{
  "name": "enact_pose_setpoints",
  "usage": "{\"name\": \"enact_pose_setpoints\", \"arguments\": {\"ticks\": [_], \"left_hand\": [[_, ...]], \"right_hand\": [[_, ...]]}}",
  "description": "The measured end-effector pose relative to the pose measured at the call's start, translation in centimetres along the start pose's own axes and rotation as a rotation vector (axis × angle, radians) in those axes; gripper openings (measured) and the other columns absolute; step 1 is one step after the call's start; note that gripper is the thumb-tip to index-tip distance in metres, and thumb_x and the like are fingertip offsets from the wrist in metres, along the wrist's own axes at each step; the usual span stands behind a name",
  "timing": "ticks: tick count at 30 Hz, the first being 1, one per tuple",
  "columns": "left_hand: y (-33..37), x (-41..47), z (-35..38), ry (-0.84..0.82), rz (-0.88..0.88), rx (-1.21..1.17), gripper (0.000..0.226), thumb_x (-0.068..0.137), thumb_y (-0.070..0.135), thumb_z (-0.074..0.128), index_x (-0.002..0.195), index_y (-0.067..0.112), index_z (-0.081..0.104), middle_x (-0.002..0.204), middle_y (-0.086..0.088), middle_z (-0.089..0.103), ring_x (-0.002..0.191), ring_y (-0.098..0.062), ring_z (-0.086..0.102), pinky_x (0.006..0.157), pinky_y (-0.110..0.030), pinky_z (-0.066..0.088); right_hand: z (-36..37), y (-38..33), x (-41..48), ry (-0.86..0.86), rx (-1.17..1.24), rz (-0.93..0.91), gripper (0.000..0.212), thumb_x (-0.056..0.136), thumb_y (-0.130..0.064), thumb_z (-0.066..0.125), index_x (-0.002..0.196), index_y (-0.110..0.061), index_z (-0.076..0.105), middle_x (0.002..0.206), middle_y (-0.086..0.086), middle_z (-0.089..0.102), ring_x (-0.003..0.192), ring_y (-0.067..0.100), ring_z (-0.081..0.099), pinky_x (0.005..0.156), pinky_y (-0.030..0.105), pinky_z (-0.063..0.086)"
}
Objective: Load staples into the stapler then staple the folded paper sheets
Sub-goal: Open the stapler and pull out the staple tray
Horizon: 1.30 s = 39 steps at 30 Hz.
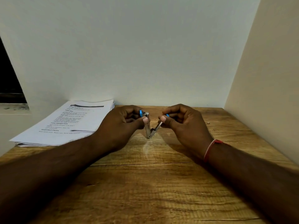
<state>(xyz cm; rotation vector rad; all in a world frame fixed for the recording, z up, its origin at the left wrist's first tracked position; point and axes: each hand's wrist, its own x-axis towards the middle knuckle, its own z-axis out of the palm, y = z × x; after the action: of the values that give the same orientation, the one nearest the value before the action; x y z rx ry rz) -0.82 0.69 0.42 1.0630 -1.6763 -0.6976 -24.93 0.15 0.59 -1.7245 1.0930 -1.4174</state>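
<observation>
Hands on stapler, hinged open in a V over the table.

Left hand [124, 121] pinches one metal arm near its blue tip; right hand [181, 122] pinches the other; hands close, not touching. Stapler [149, 130] stands hinge-down on table [153, 183], centre; papers [64, 123] lie far left. Judged: small, light, stiff, slick metal; hold by the arm sides, clear of the channel. No staples visible.

Small metal stapler [149, 128] with blue ends, hinged open in a V; printed paper sheets [68, 123] stacked far left
</observation>
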Motion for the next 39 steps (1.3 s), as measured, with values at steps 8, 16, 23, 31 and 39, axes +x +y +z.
{"name": "enact_pose_setpoints", "arguments": {"ticks": [8,16,23,31,39], "left_hand": [[-1.1,0.7,-1.0,0.046,-0.039,-0.092,0.011,0.102,0.011,0.080,0.111,0.016,0.079,0.105,-0.011,0.086,0.101,-0.031,0.085,0.103,-0.057,0.066],[-0.7,0.5,-0.3,0.054,0.017,0.049,0.021,0.099,0.021,0.085,0.117,0.030,0.080,0.100,0.003,0.085,0.098,-0.016,0.083,0.102,-0.050,0.066],[0.0,0.0,0.2,0.043,0.060,0.184,0.033,0.098,0.035,0.086,0.130,0.037,0.080,0.111,0.016,0.083,0.106,-0.003,0.078,0.099,-0.032,0.065],[0.9,-0.6,0.5,-0.019,0.116,0.170,0.041,0.094,0.031,0.089,0.133,0.040,0.079,0.109,0.015,0.085,0.105,-0.005,0.080,0.097,-0.042,0.068],[1.1,-0.9,1.0,0.026,0.141,0.146,0.036,0.091,0.034,0.093,0.125,0.034,0.082,0.107,0.013,0.084,0.095,-0.005,0.082,0.088,-0.037,0.070]], "right_hand": [[-1.0,0.6,0.1,-0.061,-0.266,0.110,0.015,0.088,-0.022,0.093,0.100,-0.024,0.082,0.091,0.001,0.084,0.086,0.018,0.081,0.081,0.036,0.069],[-1.3,0.6,0.0,-0.163,-0.479,0.091,0.014,0.083,-0.037,0.096,0.090,-0.034,0.085,0.082,-0.008,0.081,0.071,0.004,0.072,0.064,0.027,0.060],[-1.1,-0.6,-0.1,-0.164,-0.542,-0.027,0.030,0.086,-0.039,0.091,0.115,-0.042,0.082,0.101,-0.020,0.079,0.091,0.000,0.072,0.073,0.016,0.051],[-0.6,-1.6,-0.8,-0.130,-0.179,-0.141,0.020,0.096,-0.022,0.081,0.112,-0.033,0.084,0.105,-0.022,0.084,0.090,0.000,0.078,0.074,0.015,0.060],[-0.7,-1.9,-0.8,-0.149,-0.183,-0.138,0.020,0.088,-0.027,0.085,0.108,-0.025,0.088,0.103,-0.014,0.086,0.087,0.005,0.080,0.072,0.020,0.063]]}}
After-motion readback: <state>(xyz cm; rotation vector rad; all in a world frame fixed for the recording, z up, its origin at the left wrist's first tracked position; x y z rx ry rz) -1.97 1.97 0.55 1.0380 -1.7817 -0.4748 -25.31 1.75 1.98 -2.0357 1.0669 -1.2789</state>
